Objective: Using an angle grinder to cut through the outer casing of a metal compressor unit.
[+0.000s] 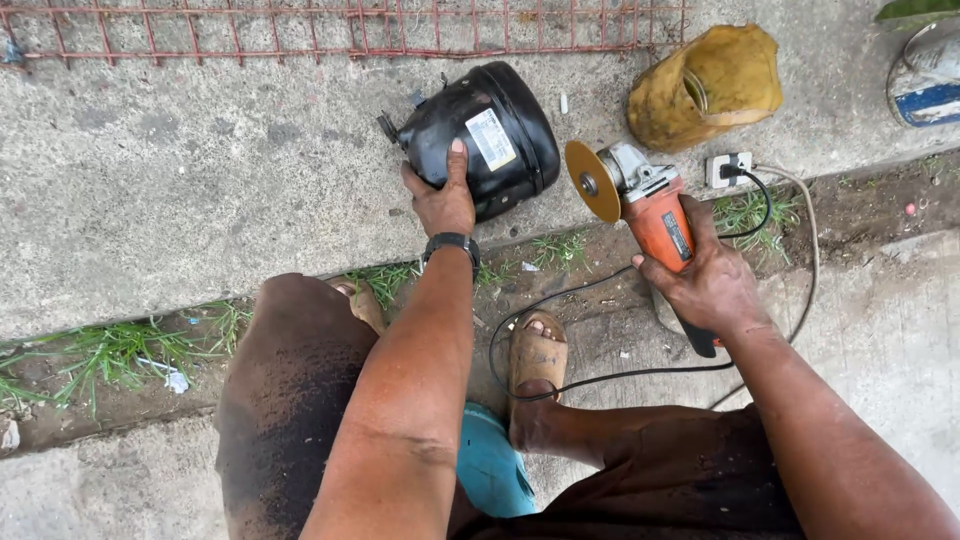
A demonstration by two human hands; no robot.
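Compressor shell steadied, grinder gripped.
Our left hand (441, 200) presses flat, fingers together, on the glossy black domed compressor (500, 115) lying on rough concrete (200, 170); our right hand (712, 285) wraps the orange angle grinder (655, 215), its gold disc (591, 181) just beside the shell.

You are working outdoors in flat daylight, with no hard shadows. The ground is rough grey concrete slab (180, 170), stained and pitted. A dirt joint (860, 205) crosses it from right to left, with tufts of grass (110, 350) growing in it. Rusted steel reinforcing mesh (300, 30) lies flat along the far edge. A white power socket block (728, 168) sits on the slab at your right, beside a worn yellow fabric item (705, 85).
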